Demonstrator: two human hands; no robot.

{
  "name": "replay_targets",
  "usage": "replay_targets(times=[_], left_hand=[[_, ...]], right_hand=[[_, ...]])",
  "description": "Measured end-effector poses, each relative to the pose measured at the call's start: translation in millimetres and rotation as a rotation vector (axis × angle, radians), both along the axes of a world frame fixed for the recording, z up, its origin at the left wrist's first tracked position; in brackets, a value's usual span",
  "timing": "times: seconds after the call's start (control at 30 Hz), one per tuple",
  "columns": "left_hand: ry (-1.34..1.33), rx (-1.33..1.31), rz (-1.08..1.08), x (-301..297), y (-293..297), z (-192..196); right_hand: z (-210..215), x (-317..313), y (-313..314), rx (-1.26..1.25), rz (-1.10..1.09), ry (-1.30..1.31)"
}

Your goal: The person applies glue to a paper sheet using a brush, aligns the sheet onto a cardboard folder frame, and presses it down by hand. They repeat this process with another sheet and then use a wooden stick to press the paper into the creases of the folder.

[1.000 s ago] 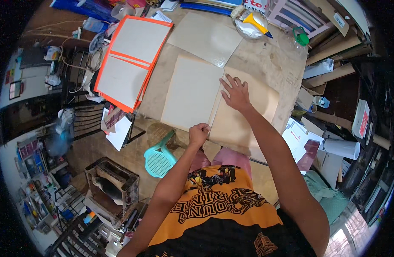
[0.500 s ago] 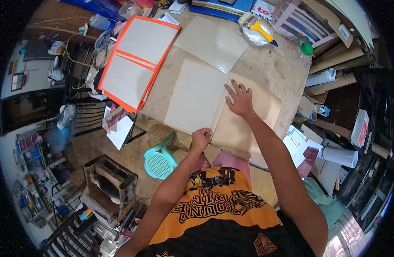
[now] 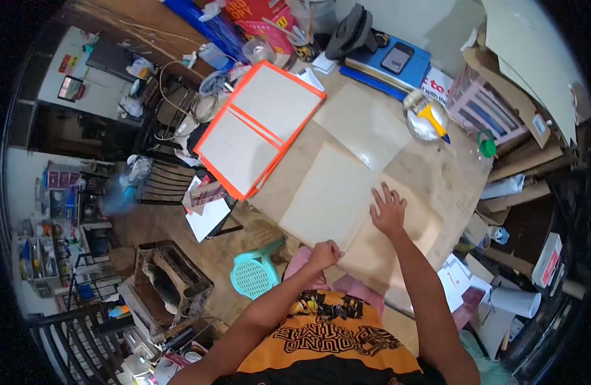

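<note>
A tan paper sheet (image 3: 424, 218) lies on the table, with a pale grey rectangular board (image 3: 327, 192) on its left part. My right hand (image 3: 390, 212) rests on the sheet beside the board's right edge, fingers spread and nothing gripped. At the near end of that edge my left hand (image 3: 326, 255) is closed, its fingertips against the near corner. What they pinch is hidden. Beyond the board lies a glossy grey sheet (image 3: 363, 122), wet-looking at its near corner. A yellow-handled brush (image 3: 431, 120) lies across a tub of white paste (image 3: 421, 131) at the far right.
Orange-bordered covers with grey boards (image 3: 257, 96) are stacked at the left. At the back, a phone (image 3: 398, 58) lies on blue folders (image 3: 418, 70) beside a dark cap (image 3: 351, 32). A green-capped bottle (image 3: 486, 146) stands right. A turquoise stool (image 3: 253, 276) is below left.
The view has shifted, bringing the phone and cap at the back into sight. Both hands stay at the board's right edge; my right hand sits slightly nearer along it.
</note>
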State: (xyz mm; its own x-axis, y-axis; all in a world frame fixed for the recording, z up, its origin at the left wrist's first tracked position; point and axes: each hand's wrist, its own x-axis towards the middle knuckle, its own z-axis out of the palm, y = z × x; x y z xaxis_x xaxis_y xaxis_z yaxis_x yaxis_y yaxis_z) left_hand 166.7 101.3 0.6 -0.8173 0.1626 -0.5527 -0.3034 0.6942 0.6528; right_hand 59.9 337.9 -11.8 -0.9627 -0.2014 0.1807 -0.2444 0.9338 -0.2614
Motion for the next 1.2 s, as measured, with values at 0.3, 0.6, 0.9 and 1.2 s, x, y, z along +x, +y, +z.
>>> replay_targets(times=[0.3,0.6,0.9,1.2], left_hand=[[0.441,-0.144,0.055,-259.8,-65.4,64.3],[1.021,-0.103,0.139,-613.4,-56.1,117.3],[0.999,0.435,0.173,-672.9,-58.3,146.2],[0.974,1.23,0.225,-600.8,-155.0,235.3]], right_hand=[[17.9,-6.4,-1.4,0.056,-0.013,-0.237],[1.0,-3.2,2.0,0.034,-0.038,-0.253],[2.8,-2.2,1.0,0.068,-0.083,-0.313],[3.6,-6.2,-0.4,0.068,-0.055,-0.323]])
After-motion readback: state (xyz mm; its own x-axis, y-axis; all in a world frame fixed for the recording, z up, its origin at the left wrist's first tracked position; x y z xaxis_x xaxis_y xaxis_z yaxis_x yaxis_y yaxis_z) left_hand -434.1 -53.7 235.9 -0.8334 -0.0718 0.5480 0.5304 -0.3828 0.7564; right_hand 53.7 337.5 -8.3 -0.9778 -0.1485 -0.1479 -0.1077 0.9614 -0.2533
